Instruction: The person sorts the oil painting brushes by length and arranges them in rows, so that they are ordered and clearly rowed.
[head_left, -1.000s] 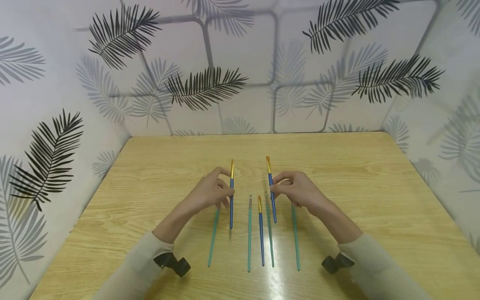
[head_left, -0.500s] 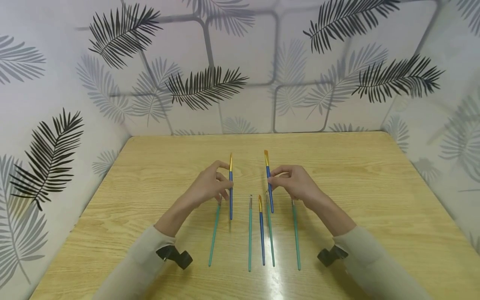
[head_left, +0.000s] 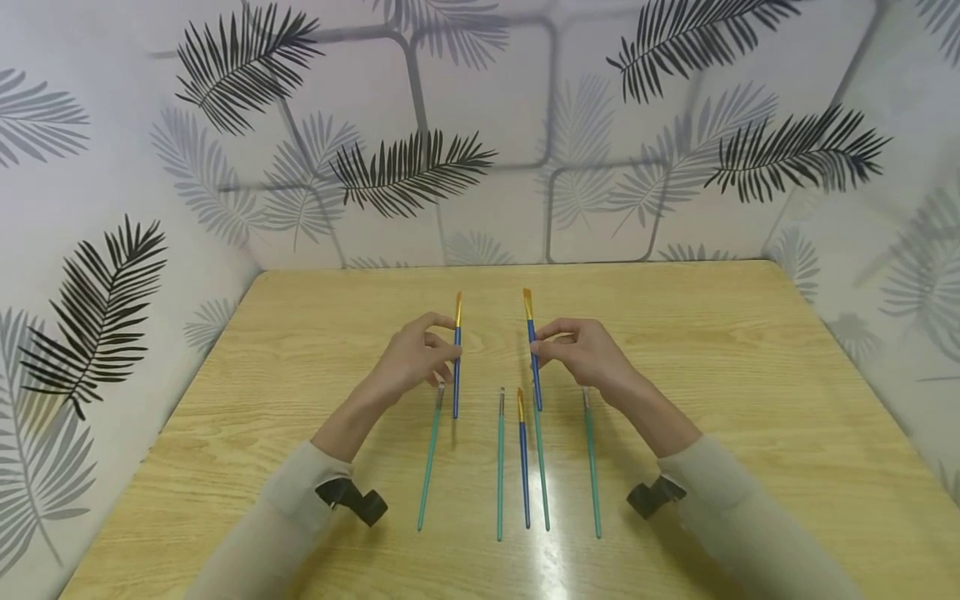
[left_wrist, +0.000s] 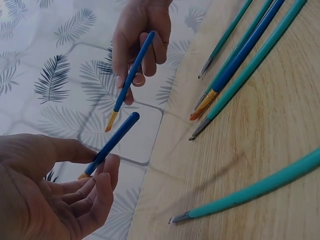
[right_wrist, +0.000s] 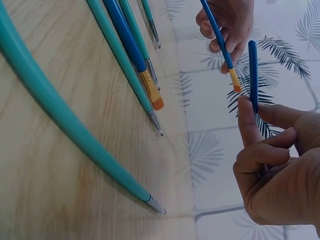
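2 blue brushes (head_left: 456,354), 1 pinched per hand (head_left: 408,360).

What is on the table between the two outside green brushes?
In the head view, between the left teal brush and the right teal brush lie three: a teal brush, a blue brush, another teal brush.

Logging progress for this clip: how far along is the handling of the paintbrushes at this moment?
Early to midway, judging by the layout. In hand: the left hand pinches one blue brush and the right hand another blue brush, both lifted clear of the table. Left: one short blue brush and four teal brushes lie in a row below. No finished pile is visible.
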